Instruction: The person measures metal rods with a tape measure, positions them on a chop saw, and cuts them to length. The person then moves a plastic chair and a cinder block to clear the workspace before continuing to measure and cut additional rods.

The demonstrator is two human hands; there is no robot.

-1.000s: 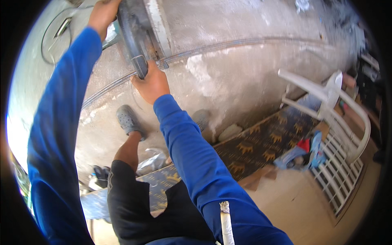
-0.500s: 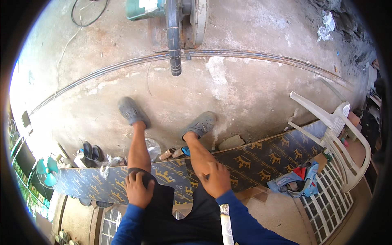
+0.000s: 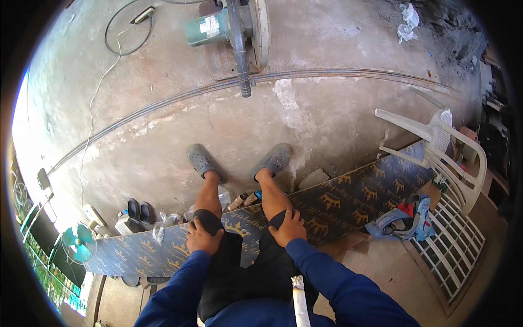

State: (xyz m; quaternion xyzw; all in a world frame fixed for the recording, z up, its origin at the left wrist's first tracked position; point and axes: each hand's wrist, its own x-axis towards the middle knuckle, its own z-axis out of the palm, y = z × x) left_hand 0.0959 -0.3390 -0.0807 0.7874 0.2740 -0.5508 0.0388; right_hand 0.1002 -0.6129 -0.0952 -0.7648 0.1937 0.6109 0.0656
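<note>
Your left hand (image 3: 202, 238) lies flat on your left knee, fingers loosely spread and holding nothing; your right hand (image 3: 289, 228) rests the same way on your right knee. You sit on a patterned mat (image 3: 348, 204) laid along the edge of the concrete floor (image 3: 338, 125). Well ahead, beyond your grey clogs (image 3: 202, 161), long steel rods (image 3: 348, 73) lie bundled across the floor, passing under the cut-off saw (image 3: 234, 32). Judge those rods heavy, stiff along short spans but whippy over their length, and rough-surfaced rather than slippery. Best to grip them close beside the saw, where they sag least. A white plastic chair (image 3: 441, 141) stands to your right.
</note>
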